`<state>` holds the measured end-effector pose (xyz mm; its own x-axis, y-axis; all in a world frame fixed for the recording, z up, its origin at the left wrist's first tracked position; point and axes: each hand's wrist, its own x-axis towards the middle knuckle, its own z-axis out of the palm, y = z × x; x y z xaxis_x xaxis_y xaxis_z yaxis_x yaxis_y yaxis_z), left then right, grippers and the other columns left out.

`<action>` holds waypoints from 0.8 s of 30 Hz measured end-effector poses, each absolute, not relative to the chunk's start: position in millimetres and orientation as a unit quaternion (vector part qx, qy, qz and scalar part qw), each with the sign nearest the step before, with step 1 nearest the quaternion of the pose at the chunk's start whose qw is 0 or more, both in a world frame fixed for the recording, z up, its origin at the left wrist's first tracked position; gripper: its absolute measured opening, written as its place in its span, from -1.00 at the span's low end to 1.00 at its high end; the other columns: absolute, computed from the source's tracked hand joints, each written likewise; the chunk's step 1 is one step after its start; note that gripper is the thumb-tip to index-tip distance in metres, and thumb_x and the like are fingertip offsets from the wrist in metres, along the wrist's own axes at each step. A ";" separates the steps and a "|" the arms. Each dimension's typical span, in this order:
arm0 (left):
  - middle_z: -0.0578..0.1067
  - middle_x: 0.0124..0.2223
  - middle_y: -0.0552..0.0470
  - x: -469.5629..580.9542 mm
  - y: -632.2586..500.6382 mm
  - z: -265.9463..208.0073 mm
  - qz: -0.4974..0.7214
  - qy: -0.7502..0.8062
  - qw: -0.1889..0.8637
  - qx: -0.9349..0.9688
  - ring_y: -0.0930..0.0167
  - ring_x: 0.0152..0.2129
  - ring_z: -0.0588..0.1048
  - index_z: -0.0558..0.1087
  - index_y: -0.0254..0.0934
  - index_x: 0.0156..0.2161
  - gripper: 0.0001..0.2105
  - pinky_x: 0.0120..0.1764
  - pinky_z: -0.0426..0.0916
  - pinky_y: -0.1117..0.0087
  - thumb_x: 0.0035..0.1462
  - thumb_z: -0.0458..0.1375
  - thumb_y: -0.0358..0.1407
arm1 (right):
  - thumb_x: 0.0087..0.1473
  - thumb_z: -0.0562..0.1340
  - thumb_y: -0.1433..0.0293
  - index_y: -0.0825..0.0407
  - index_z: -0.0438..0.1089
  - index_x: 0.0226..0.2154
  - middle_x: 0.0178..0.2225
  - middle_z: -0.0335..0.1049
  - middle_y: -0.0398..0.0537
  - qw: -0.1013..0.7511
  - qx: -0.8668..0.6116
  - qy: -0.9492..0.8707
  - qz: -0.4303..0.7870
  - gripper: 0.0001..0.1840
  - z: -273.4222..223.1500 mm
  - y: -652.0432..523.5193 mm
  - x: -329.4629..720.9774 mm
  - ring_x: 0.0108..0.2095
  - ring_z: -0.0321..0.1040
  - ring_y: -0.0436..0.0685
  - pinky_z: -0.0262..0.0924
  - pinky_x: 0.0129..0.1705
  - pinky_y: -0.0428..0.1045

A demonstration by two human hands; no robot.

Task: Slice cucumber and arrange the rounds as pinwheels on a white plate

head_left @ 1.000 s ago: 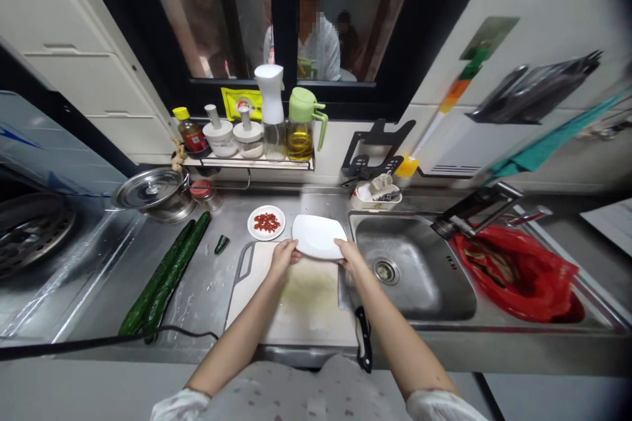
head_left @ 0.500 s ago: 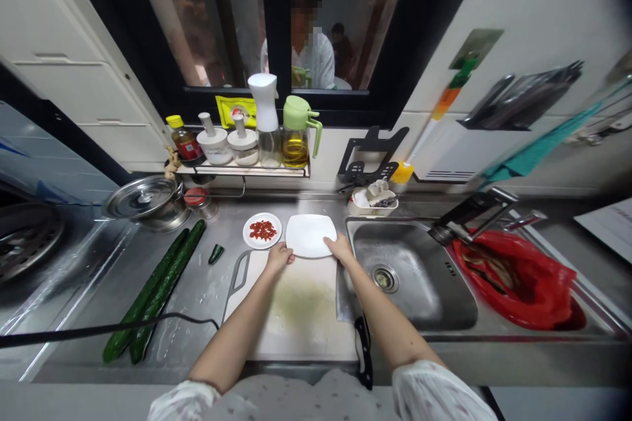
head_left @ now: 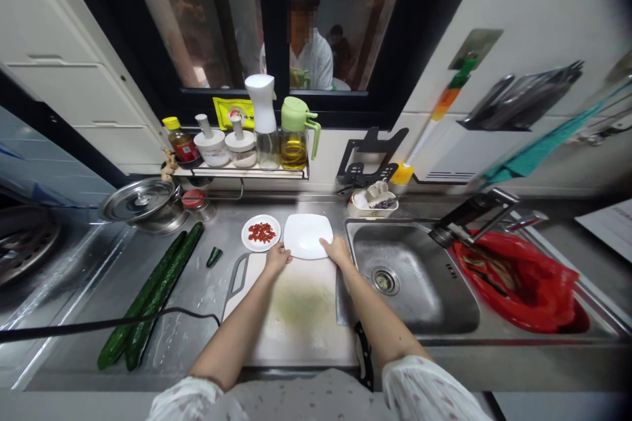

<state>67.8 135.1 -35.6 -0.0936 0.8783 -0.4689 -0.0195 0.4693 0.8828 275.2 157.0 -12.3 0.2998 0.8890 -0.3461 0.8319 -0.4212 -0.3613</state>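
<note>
Currently, white plate: twelve o'clock from cutting board, red-filled dish at its nine.
Left hand: at plate's seven; can't tell if pinching.
Right hand: pinching rim near four, thumb on top.
Plate work: likely positioning; next calls for level release.

Single cam, head-worn, looking forward and steeply down along both forearms. Wide view, close in: left hand and right hand on white plate mid-frame, window beyond the grip, sink right, cucumbers left.
</note>
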 end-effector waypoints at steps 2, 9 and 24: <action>0.22 -0.68 0.27 67.6 135.1 -37.9 0.386 0.637 0.573 0.342 0.53 -0.67 0.43 0.37 -0.35 -0.29 -0.81 -0.54 0.32 0.58 -0.08 0.23 -0.45 | 0.09 0.16 0.05 0.20 0.29 -0.01 -0.07 0.40 0.30 0.053 -0.811 -0.528 0.246 -0.39 -11.8 157.0 273.1 -0.05 0.37 0.27 0.21 -0.10 0.02; 0.25 -0.66 0.27 68.6 135.1 -42.0 0.383 0.655 0.547 0.354 0.55 -0.69 0.41 0.37 -0.37 -0.19 -0.75 -0.53 0.30 0.58 -0.05 0.22 -0.45 | 0.09 0.16 0.04 0.19 0.28 -0.03 -0.11 0.43 0.28 0.062 -0.821 -0.520 0.227 -0.41 -11.4 154.7 268.3 -0.07 0.38 0.28 0.21 -0.12 0.02; 0.38 -0.65 0.19 67.6 131.6 -41.7 0.365 0.690 0.471 0.412 0.50 -0.69 0.43 0.39 -0.35 -0.15 -0.71 -0.48 0.27 0.54 -0.05 0.21 -0.41 | 0.06 0.18 0.10 0.15 0.25 0.01 -0.11 0.44 0.18 0.081 -0.792 -0.558 0.233 -0.43 -12.1 146.4 272.8 -0.06 0.37 0.24 0.18 -0.09 -0.01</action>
<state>67.6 131.6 -41.7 -0.2180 0.9114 -0.3491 0.2250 0.3950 0.8907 272.8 146.4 -12.1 0.2690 0.9221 -0.2783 0.8468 -0.3641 -0.3877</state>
